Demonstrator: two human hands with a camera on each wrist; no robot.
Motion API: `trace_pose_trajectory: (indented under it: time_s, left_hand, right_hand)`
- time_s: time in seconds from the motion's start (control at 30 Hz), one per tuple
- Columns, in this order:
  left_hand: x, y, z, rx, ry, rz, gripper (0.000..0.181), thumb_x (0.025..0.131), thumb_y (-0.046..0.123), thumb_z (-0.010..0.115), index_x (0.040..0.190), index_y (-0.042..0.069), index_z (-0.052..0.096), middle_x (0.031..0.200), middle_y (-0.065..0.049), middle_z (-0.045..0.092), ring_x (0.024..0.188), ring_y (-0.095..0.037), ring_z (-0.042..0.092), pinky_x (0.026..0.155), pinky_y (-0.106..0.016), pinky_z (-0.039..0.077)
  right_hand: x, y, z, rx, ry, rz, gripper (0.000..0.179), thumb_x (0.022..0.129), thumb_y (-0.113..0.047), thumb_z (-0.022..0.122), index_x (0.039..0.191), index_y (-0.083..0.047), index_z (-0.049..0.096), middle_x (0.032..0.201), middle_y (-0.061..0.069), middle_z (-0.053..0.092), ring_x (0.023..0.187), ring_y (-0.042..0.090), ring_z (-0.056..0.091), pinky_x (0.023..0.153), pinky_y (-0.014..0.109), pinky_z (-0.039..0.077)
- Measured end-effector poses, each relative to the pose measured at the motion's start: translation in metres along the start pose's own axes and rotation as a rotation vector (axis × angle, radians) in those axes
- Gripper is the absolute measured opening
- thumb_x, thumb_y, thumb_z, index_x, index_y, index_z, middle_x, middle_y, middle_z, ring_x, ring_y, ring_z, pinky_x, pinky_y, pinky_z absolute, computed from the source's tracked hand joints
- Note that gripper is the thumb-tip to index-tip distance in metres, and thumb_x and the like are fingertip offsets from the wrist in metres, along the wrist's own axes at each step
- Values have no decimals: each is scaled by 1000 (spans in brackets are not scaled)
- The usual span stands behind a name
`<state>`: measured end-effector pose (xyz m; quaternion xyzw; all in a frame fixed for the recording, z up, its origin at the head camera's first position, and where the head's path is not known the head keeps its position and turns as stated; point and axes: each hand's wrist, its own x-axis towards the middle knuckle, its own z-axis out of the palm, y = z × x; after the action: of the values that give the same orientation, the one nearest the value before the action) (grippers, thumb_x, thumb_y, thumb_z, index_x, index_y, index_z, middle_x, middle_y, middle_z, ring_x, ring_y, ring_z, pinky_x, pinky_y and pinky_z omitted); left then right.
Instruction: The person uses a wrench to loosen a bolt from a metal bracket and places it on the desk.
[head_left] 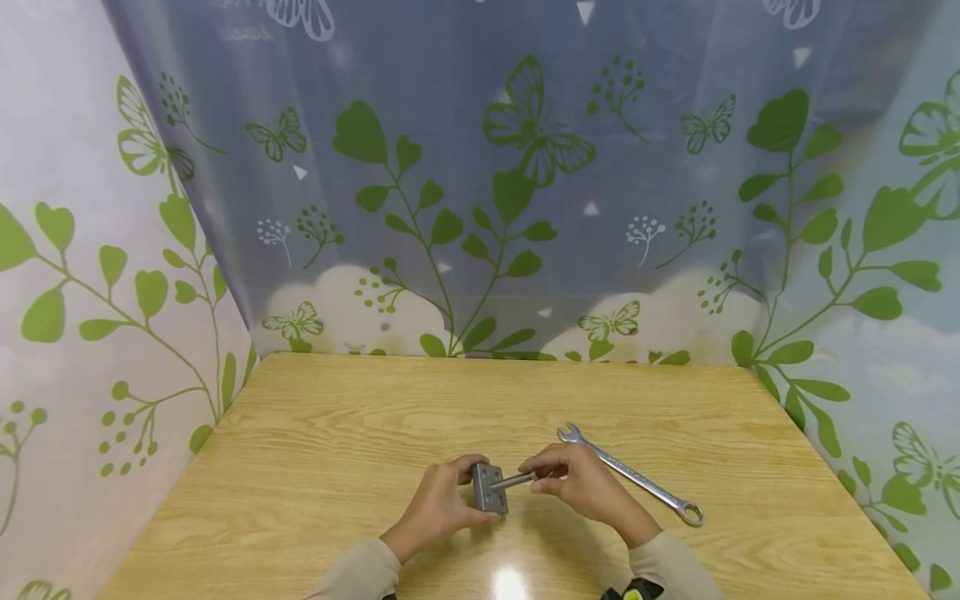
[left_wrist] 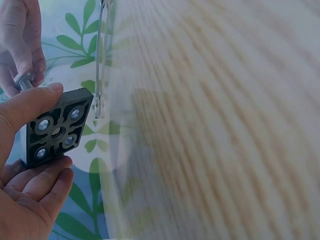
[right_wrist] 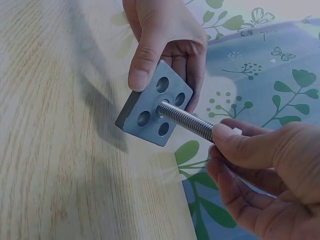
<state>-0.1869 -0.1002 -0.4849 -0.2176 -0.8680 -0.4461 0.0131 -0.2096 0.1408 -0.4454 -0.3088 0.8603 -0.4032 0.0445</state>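
My left hand (head_left: 438, 504) grips a square grey metal plate (head_left: 490, 490) by its edges, thumb on one side and fingers on the other, held over the table. Round holes surround the plate's centre (right_wrist: 145, 120) in the right wrist view. From the middle hole a threaded bolt (right_wrist: 187, 121) sticks out. My right hand (head_left: 581, 483) pinches the bolt's far end between thumb and fingers, partly covering it. In the left wrist view, the plate's other face (left_wrist: 57, 127) shows ribs and several recessed holes.
A combination wrench (head_left: 637, 477) lies slantwise on the wooden table (head_left: 337, 417), just beyond and right of my right hand. Cloth printed with leaves and butterflies (head_left: 450, 167) hangs behind the table and along both sides.
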Motion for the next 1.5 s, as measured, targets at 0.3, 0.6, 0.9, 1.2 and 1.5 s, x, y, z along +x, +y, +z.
trace_pose_trajectory:
  time_s: [0.3,0.6,0.9,1.2,1.5]
  left_hand:
    - [-1,-1,1,25,-13,-15,70,65,18,89,123,-5,57,117,-21,65,98,-36,68,83,-37,58]
    - [-1,-2,1,26,8,-4,71,64,17,89,122,-6,57,116,-21,65,98,-35,68,85,-38,57]
    - [0,-1,0,1,11,-12,70,65,19,89,123,-6,57,116,-20,66,98,-34,68,84,-37,58]
    - [2,-1,0,-23,15,-8,67,66,19,89,121,-2,58,115,-18,66,99,-33,68,85,-38,57]
    - [0,0,-1,-6,11,0,68,66,18,89,122,-4,57,117,-21,65,99,-35,68,84,-39,58]
  right_hand:
    - [1,2,2,23,-61,9,23,83,-6,73,107,-5,71,97,2,70,81,9,63,72,22,55]
    - [7,-2,0,66,-122,124,43,98,-36,53,88,1,71,71,5,67,63,20,64,55,26,54]
    - [5,-5,0,34,-53,62,18,90,-20,68,97,-4,70,81,1,68,70,13,63,60,24,54]
    - [2,-2,0,46,6,24,19,85,-8,72,103,-8,72,97,0,71,82,10,63,73,25,55]
    - [2,0,3,30,1,13,26,86,-12,71,111,-4,69,99,5,70,84,14,65,73,24,56]
